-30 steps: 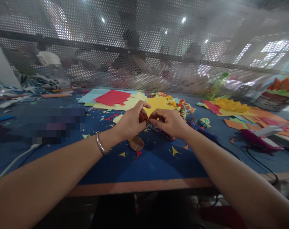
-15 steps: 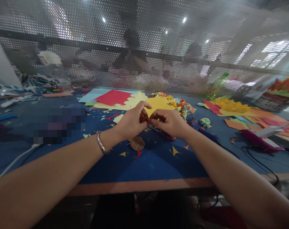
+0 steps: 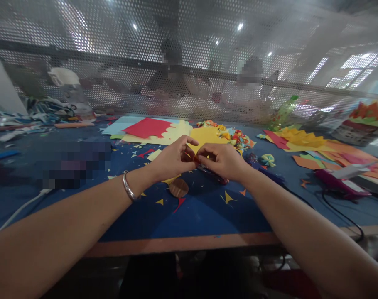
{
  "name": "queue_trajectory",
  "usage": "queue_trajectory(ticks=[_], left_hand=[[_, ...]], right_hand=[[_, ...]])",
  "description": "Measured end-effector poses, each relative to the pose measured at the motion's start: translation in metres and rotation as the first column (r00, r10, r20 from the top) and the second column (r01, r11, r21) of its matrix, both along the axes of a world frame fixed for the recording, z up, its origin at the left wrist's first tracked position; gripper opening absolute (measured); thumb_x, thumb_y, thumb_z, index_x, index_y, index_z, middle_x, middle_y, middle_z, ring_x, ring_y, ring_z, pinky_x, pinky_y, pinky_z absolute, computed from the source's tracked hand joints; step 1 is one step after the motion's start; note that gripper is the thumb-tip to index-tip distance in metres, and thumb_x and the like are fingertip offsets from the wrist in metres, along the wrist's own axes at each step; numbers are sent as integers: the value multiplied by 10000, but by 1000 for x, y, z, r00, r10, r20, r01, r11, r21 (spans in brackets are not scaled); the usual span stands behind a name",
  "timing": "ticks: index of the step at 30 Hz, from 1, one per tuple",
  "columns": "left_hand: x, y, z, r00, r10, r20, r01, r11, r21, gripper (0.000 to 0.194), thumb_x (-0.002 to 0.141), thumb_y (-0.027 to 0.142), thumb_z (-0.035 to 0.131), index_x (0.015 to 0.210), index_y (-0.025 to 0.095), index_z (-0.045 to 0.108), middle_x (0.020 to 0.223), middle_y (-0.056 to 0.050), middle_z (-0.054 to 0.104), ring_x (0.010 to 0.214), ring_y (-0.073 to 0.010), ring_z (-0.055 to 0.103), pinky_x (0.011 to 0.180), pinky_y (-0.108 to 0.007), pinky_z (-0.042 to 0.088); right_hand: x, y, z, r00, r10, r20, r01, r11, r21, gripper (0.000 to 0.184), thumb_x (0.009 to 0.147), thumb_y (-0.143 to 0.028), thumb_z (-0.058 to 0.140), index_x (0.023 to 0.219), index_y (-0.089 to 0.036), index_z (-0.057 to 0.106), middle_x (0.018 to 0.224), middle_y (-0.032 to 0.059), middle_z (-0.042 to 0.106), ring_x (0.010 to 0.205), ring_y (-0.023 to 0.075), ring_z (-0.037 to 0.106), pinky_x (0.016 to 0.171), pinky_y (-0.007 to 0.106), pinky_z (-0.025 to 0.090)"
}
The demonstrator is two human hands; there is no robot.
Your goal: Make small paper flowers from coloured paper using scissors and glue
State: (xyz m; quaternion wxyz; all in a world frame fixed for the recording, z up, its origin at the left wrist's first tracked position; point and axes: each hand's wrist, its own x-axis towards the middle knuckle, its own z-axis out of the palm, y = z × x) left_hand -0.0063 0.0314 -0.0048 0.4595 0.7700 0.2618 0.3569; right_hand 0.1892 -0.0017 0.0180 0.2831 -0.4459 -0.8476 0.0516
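Note:
My left hand (image 3: 176, 157), with a silver bangle on the wrist, meets my right hand (image 3: 222, 160) above the blue table. Between their fingertips is a small red piece of paper (image 3: 196, 159), mostly hidden by the fingers. The thumb and forefinger of each hand are pinched at it. Under my right hand lies a dark, shiny, slim object (image 3: 214, 176) that I cannot make out. Nearer to me sits a round brown disc (image 3: 178, 188). Beyond the hands is a yellow sheet (image 3: 206, 136), beside a heap of small folded colourful paper pieces (image 3: 241, 139).
Paper scraps (image 3: 228, 197) are scattered about. Red paper (image 3: 148, 127) overlaps pale sheets at the back. On the right are a magenta device (image 3: 343, 183) with a cable, orange paper (image 3: 354, 155) and a green bottle (image 3: 284, 113). A perforated screen (image 3: 195, 93) stands behind; people sit beyond it.
My left hand has shifted slightly down, its fingers opening a little more above the red piece. My right hand stays almost in place. The table things look the same.

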Motion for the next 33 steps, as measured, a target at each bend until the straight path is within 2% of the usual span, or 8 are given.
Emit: queue_trajectory(ticks=[2, 5, 9, 19, 27, 30, 33], left_hand=[[-3, 1, 3, 996, -59, 64, 66, 991, -113, 517, 712, 154, 724, 1151, 180, 452, 929, -36, 621, 793, -140, 651, 777, -325, 516], [-9, 2, 9, 992, -69, 101, 87, 979, -187, 501, 711, 112, 715, 1147, 172, 475, 920, -47, 656, 825, -141, 660, 816, -335, 522], [-12, 2, 13, 996, -36, 82, 51, 982, -184, 500, 714, 109, 717, 1156, 174, 492, 909, -44, 680, 815, -136, 672, 797, -322, 534], [-13, 5, 10, 995, -50, 85, 66, 979, -192, 491, 725, 130, 729, 1156, 175, 497, 940, -64, 684, 829, -150, 679, 817, -340, 545], [-12, 3, 14, 992, -1, 127, 41, 948, -315, 408, 711, 106, 725, 1070, 162, 541, 882, -43, 690, 751, -133, 683, 788, -339, 555], [-10, 3, 14, 995, 34, 94, -8, 962, -273, 366, 703, 101, 710, 1026, 164, 550, 840, -29, 684, 717, -130, 678, 750, -336, 561], [-8, 4, 10, 997, 73, 35, -67, 987, -144, 276, 691, 115, 700, 932, 163, 576, 807, -15, 679, 699, -117, 662, 712, -305, 550]], right_hand=[[2, 1, 0, 999, 16, -32, -16, 1000, -11, 140, 854, -236, 566, 856, -153, 679, 729, 11, 668, 593, 93, 521, 589, 232, 371], [4, 1, 1, 997, 28, -75, -30, 999, -21, 125, 849, -226, 567, 843, -150, 666, 724, 11, 656, 599, 95, 527, 594, 233, 386], [4, 0, 2, 996, 28, -86, -31, 999, -38, 117, 844, -229, 571, 839, -153, 659, 718, 10, 651, 598, 97, 528, 590, 238, 392], [3, -1, 2, 997, 20, -71, -22, 999, -32, 116, 848, -243, 567, 836, -163, 650, 711, 4, 645, 580, 91, 506, 583, 240, 374], [3, -1, 2, 995, 39, -87, -41, 999, -17, 111, 846, -231, 568, 835, -156, 649, 708, 3, 642, 584, 88, 509, 597, 227, 380], [2, -1, 2, 997, 47, -62, -49, 999, -21, 109, 849, -225, 569, 839, -160, 656, 701, -1, 643, 583, 88, 511, 602, 225, 379], [1, 0, 1, 998, 47, -43, -48, 999, -23, 108, 853, -223, 567, 838, -164, 657, 715, 3, 652, 594, 89, 521, 608, 227, 380]])
